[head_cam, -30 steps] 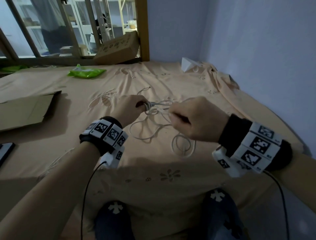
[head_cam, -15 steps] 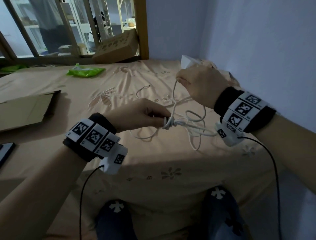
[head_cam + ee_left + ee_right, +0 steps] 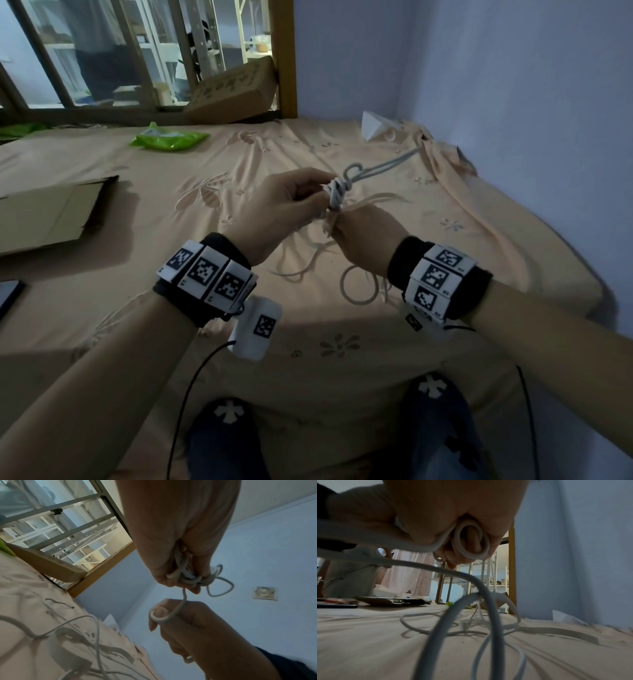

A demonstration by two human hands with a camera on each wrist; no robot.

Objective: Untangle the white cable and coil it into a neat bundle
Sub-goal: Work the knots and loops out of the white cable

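The white cable [image 3: 337, 193] is bunched into a small wound knot held above the bed. My left hand [image 3: 291, 202] grips that knot with curled fingers, also seen in the left wrist view where the cable [image 3: 187, 574] sits in the fist. My right hand [image 3: 363, 236], just below and right, pinches a strand of the cable [image 3: 171, 613] that loops round a fingertip. In the right wrist view a cable loop [image 3: 469, 542] circles a finger. Loose loops [image 3: 359, 286] lie on the sheet beneath both hands. A doubled strand [image 3: 387, 166] stretches off toward the far right corner.
The bed's peach sheet [image 3: 239, 359] spreads all round. A flat cardboard piece [image 3: 48, 212] lies left, a green packet [image 3: 169, 138] at the back, a cardboard box [image 3: 233, 92] against the wooden frame, a dark phone [image 3: 8, 298] at the left edge. The wall [image 3: 513, 102] is close on the right.
My right hand has come down from the far right to just below my left hand. The left hand rose slightly, and the cable's wound knot is tighter between them.
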